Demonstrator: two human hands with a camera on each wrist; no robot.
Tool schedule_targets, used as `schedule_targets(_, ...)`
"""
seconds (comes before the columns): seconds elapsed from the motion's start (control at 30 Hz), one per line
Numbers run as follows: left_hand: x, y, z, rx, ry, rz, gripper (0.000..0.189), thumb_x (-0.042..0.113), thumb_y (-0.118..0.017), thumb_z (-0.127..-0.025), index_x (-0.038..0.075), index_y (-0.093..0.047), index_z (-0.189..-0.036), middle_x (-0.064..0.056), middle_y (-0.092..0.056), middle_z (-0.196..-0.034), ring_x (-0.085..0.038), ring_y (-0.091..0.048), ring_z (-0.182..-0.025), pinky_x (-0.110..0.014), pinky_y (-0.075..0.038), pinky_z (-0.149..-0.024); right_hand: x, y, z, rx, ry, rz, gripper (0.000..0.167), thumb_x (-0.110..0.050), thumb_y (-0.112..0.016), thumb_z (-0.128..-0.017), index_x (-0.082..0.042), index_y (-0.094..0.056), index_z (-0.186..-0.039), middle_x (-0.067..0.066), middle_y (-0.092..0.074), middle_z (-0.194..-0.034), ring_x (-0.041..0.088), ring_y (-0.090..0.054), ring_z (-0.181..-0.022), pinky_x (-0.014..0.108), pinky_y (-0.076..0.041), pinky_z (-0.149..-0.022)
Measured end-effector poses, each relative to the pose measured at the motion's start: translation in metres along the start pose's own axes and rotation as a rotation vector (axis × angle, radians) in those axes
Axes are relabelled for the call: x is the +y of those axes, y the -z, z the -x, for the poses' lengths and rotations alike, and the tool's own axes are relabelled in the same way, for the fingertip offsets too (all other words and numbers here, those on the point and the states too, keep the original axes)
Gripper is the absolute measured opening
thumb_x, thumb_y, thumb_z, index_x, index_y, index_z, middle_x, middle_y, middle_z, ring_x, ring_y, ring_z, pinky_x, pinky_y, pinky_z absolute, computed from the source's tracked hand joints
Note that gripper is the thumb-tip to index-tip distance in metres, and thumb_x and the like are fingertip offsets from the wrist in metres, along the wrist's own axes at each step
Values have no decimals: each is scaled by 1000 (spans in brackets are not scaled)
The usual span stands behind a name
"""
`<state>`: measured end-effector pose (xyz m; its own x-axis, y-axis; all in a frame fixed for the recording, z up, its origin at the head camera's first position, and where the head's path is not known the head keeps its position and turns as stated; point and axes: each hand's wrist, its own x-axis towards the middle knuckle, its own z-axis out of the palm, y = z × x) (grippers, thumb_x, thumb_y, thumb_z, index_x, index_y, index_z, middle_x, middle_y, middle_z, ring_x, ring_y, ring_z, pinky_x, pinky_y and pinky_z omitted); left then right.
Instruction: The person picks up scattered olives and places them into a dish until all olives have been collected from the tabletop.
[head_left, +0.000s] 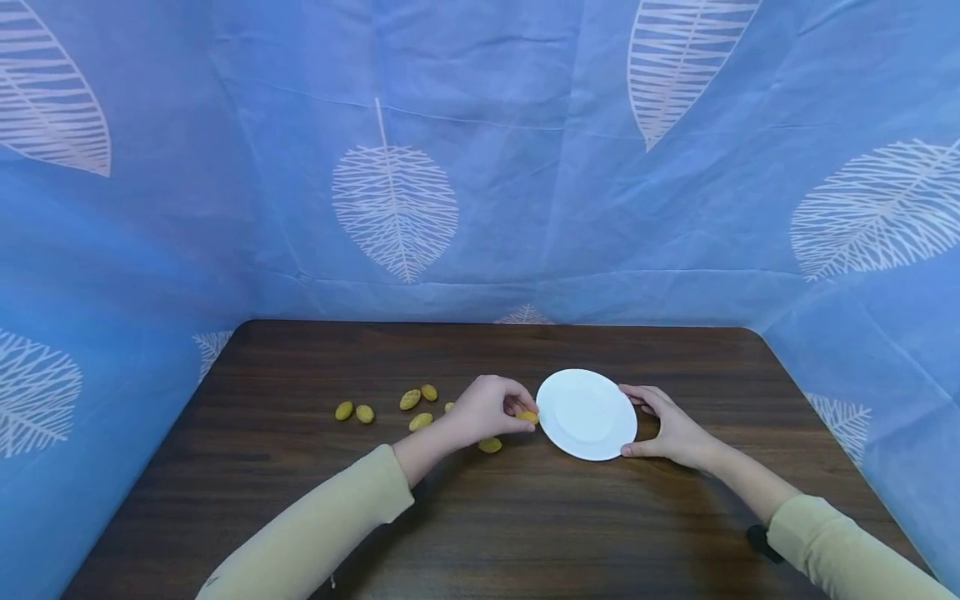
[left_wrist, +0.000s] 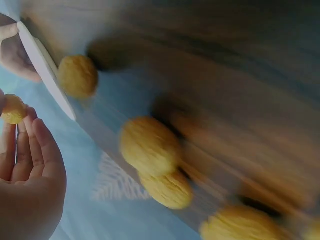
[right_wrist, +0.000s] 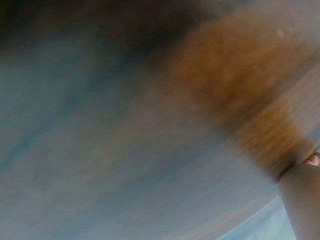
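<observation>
From my feed, the yellow oval piece (head_left: 528, 417) sits in a pinch at the left hand's (head_left: 486, 410) fingertips, at nine o'clock on the white plate (head_left: 587, 414); its long axis runs roughly nine to three, toward the plate. I can't tell whether it touches the rim. My right hand (head_left: 673, 435) grips the rim around three o'clock, thumb near four; the left is nearer the loose yellow pieces (head_left: 410, 399), scattered toward nine. The worktop (head_left: 585, 533) is dark wood-grain; leaf-printed blue cloth (head_left: 495, 200) rises beyond at twelve.
</observation>
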<state>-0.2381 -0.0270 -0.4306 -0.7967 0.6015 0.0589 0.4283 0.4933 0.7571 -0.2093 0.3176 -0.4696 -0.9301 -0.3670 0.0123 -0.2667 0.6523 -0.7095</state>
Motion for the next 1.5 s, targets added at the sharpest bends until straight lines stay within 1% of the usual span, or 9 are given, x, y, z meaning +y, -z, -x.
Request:
schedule_targets(0.17,8,-17,-21,-35,-38,-79,9,12,-86,-90,11,-82,-99,-1,-80,-95,-4,-63,-80,-14,-52,-73,0,-1,1,13,8,11,96,-19,-96,-79,6,-43,-155,26,-48,-149,39,-44,-133,4,-36,-105)
schedule_targets(0.3,12,-29,-31,-54,-51,-152,9,15,-87,-91,13,-82,-98,2,-79,-94,-2,-61,-79,-14,-51,-73,-1,-1,2,14,12,18,96,-20,-96,-79,6,-43,-156,26,-47,-149,42,-45,-133,5,-36,-104)
schedule_targets(0.5,14,-44,-38,-77,-25,-193,9,16,-87,-91,14,-82,-98,4,-79,-93,-1,-61,-79,-15,-51,-74,-2,-1,1,17,19,34,96,-21,-96,-80,6,-43,-155,26,-47,-149,43,-45,-132,4,-35,-104)
schedule_targets(0.73,16,-56,-44,-76,47,-221,8,18,-88,-89,17,-82,-94,7,-77,-87,-1,-59,-76,-15,-48,-71,-1,-2,0,20,38,44,95,-22,-95,-80,6,-44,-155,26,-48,-147,42,-46,-130,2,-35,-104)
schedule_targets(0.9,15,-62,-49,-70,46,-298,10,22,-89,-89,19,-82,-96,9,-77,-88,-1,-58,-78,-16,-48,-72,1,-2,0,24,48,49,95,-21,-96,-80,7,-44,-155,26,-49,-146,41,-47,-129,1,-34,-103)
schedule_targets(1.03,15,-61,-51,-80,34,-332,11,22,-89,-89,19,-82,-98,8,-77,-92,-2,-60,-82,-16,-49,-75,1,-3,0,24,47,50,95,-21,-96,-80,6,-44,-155,26,-50,-145,42,-48,-129,2,-35,-103)
schedule_targets(1.23,17,-52,-51,-107,35,-322,14,18,-86,-91,17,-81,-104,5,-78,-99,-5,-62,-85,-17,-50,-76,2,-4,0,26,39,52,96,-22,-96,-80,5,-44,-156,25,-49,-146,42,-49,-129,3,-36,-104)
schedule_targets(1.37,21,-41,-51,-103,39,-302,18,18,-85,-92,16,-81,-109,3,-77,-104,-7,-61,-89,-18,-50,-79,2,-4,-1,28,34,45,96,-22,-96,-79,5,-44,-155,25,-49,-146,41,-48,-128,2,-35,-103)
schedule_targets(1.5,26,-24,-48,-87,35,-245,21,15,-84,-93,12,-80,-114,0,-78,-109,-10,-63,-94,-19,-51,-81,3,-4,-1,35,34,38,97,-21,-97,-79,7,-44,-155,26,-50,-145,42,-48,-128,0,-33,-103)
